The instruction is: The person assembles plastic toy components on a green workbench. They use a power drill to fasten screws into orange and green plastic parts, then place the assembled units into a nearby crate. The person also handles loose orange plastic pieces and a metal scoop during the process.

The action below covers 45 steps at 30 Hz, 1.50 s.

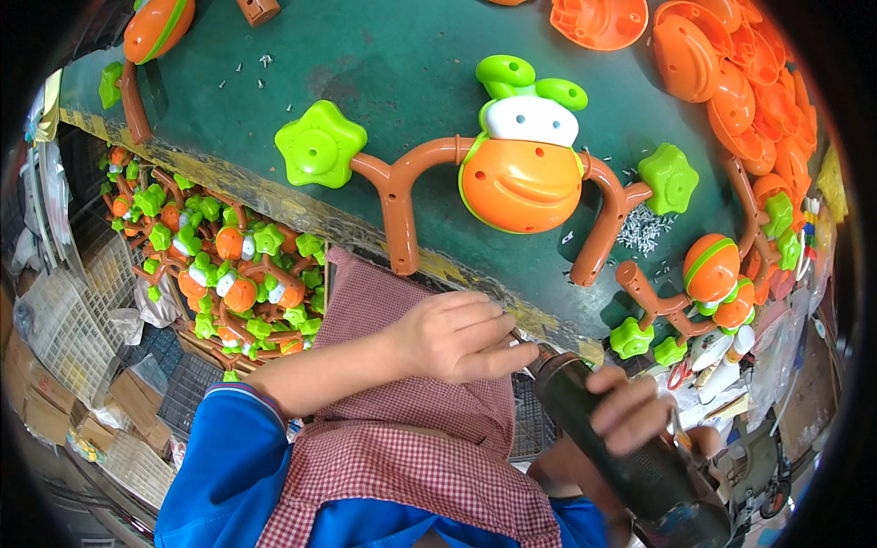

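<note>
My right hand (627,411) is wrapped around the dark body of a power screwdriver (616,438), which is slightly blurred. At the tool's tip, my left hand (459,339) has its fingers bent near the bit; whether it holds a screw cannot be made out. Beyond the hands, on the green tabletop, lies a plastic toy piece with an orange and white animal face (524,175), green ears, brown branch-shaped arms (401,205) and a green star knob (320,145) at the left end. A smaller green knob (669,179) sits on its right arm.
A pile of small screws (644,229) lies beside the right branch. Orange plastic shells (733,96) are heaped at the upper right. More toy assemblies (712,267) lie at the table's right edge. Below the striped table edge (288,216), a box of similar toys (236,274) stands at the left.
</note>
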Motion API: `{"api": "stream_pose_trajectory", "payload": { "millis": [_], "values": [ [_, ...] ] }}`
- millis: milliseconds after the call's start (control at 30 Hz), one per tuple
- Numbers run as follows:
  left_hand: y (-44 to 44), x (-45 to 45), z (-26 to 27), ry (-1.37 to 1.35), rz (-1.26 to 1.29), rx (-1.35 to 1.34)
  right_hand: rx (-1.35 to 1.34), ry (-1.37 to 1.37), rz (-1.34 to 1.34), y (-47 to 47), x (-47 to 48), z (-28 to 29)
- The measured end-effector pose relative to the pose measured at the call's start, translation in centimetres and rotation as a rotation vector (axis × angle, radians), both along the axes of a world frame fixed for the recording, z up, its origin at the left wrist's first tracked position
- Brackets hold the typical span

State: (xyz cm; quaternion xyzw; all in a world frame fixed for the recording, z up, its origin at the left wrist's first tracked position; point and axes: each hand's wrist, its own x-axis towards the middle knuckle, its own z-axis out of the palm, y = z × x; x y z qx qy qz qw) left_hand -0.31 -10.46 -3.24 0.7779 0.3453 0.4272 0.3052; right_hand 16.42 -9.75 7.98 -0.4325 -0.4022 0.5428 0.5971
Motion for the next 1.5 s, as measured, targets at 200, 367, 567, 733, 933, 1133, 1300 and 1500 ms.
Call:
{"api": "stream_pose_trajectory", "payload": {
  "millis": [200, 367, 567, 733, 933, 1133, 1300, 1500],
  "values": [
    [1.6, -0.2, 2.0, 0.157, 0.064, -0.108, 0.111, -0.031, -0.146, 0.2, -1.0, -3.1],
    [5.9, -0.3, 0.8, 0.419, 0.383, -0.142, 0.157, -0.075, -0.345, 1.8, -1.7, -3.7],
    [7.1, 0.3, -2.5, 0.438, 0.474, 0.079, 0.288, 0.010, -0.297, 3.6, -3.0, -4.2],
    [7.3, 0.2, -2.6, 0.434, 0.483, 0.107, 0.394, 0.000, -0.186, 5.6, -3.8, -4.2],
    [7.4, 0.0, -2.2, 0.451, 0.471, 0.093, 0.403, -0.117, -0.158, 6.2, -5.2, -4.0],
    [7.2, 0.3, -2.6, 0.408, 0.519, 0.118, 0.346, -0.208, -0.006, 6.5, -5.3, -3.5],
    [7.2, 0.2, -2.4, 0.405, 0.519, 0.101, 0.297, -0.264, 0.115, 7.3, -4.9, -3.0],
    [7.1, 0.5, -2.6, 0.371, 0.554, 0.118, 0.250, -0.304, 0.257, 8.0, -5.1, -3.6]
  ]
}}
